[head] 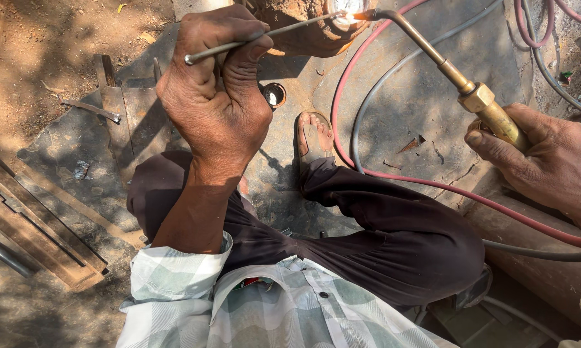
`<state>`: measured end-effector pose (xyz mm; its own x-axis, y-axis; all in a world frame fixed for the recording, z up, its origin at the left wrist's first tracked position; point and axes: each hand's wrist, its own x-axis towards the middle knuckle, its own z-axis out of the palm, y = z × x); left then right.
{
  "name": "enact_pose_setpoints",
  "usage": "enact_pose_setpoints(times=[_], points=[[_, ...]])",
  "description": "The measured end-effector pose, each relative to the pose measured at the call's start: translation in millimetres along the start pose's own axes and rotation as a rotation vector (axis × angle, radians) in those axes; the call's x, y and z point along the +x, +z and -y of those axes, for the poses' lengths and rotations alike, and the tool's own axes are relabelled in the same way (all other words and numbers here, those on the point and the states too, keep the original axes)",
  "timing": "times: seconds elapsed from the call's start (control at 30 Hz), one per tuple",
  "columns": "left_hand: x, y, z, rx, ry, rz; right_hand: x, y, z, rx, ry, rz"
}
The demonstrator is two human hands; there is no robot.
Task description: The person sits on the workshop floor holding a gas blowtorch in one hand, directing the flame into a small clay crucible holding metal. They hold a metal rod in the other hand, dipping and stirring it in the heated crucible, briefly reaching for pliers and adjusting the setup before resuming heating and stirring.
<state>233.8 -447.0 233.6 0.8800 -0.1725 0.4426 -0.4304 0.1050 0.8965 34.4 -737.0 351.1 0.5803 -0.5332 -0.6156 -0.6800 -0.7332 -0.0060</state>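
A single view is given, taken from a camera worn on the person's head and aimed steeply downward and a little forward. The wearer's own shirt [264, 309] and bent legs [380, 238] are seen at the bottom edge, very near the lens. The left hand [216, 103] is caught close up in the upper middle, and the right hand [542, 161] is cut by the right edge. The ground [45, 51] is looked upon from above, with the far end of the scene lying at the top edge, where the torch [458, 77] tip is partly cropped. No second view is supplied, so no overlap is shown.
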Motion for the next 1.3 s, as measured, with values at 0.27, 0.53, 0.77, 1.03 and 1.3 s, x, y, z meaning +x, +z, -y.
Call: enact_pose_setpoints(times=[0.27,0.53,0.77,1.03,1.3], points=[[-0.7,0.5,0.1,0.004,-0.011,0.015,2.7,0.1,-0.8,0.131,-0.033,-0.009],[1.2,0.8,2.5,-0.025,-0.003,0.001,3.5,-0.2,-7.5,0.117,-0.028,0.029],[-1.8,-0.1,1.4,-0.019,-0.017,-0.009,4.5,0.4,-11.9,0.173,-0.084,0.020],[1.3,0.5,1.0,-0.019,-0.007,0.029,6.0,2.3,-13.4,0.026,-0.173,-0.011],[0.9,-1.3,-3.6,0.018,-0.040,0.020,7.6,2.5,-6.5,-0.021,-0.086,-0.010]])
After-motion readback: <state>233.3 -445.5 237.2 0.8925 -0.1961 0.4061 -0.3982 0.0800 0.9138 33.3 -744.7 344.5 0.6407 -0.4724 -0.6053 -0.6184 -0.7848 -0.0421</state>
